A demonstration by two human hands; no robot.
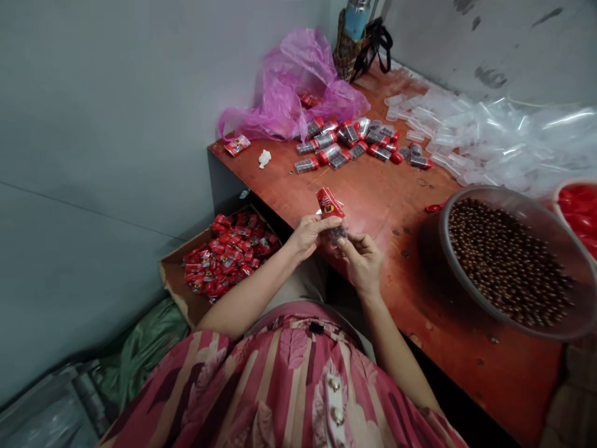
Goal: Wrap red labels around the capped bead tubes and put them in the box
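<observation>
Between my two hands, over the table's front edge, is a small clear tube (337, 234) of dark balls with a red printed wrapper (330, 203) at its upper end. My left hand (308, 235) is closed, its thumb pressed across the wrapper's lower part. With thumb and fingers my right hand (362, 258) pinches the tube's lower end. Whether the wrapper is a sleeve or a label I cannot tell. Beyond the hands lie several filled tubes with red caps (347, 143) in a loose heap.
A tub of brown balls (508, 261) stands on the orange table (489, 373) at right, beside a bowl of red caps (578, 205). Clear empty tubes (489, 134) pile up behind. A pink bag (298, 81) lies at the back. Left below, a carton (175, 274) holds red-wrapped packs.
</observation>
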